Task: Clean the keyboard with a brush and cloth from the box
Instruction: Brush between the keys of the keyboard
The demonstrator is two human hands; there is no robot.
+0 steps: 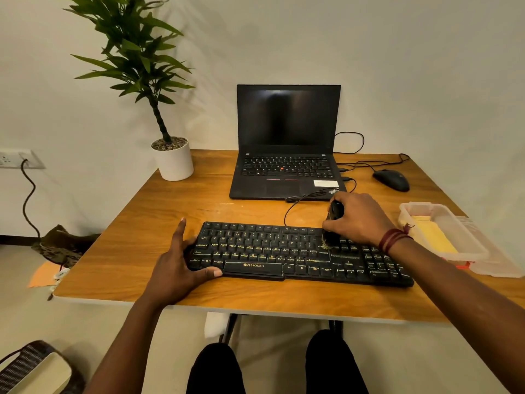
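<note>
Brushing step in hand. Brush [331,228] gripped by right hand [358,218], bristles on keyboard [298,253] right of centre. Left hand [181,261] spread, steadying left end. Cloth [436,237] left in box [443,231]; wiping judged next.

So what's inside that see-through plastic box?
Inside the clear plastic box lies a folded yellow cloth. Whatever sits beneath the cloth is covered, and nothing else shows.

A wooden tabletop [176,217] stands against a plain white wall [397,52]. At its far left corner is a potted plant [170,155]. On the left wall, a socket [17,159] holds a dark cable [28,200]. The floor [22,317] is pale.
</note>
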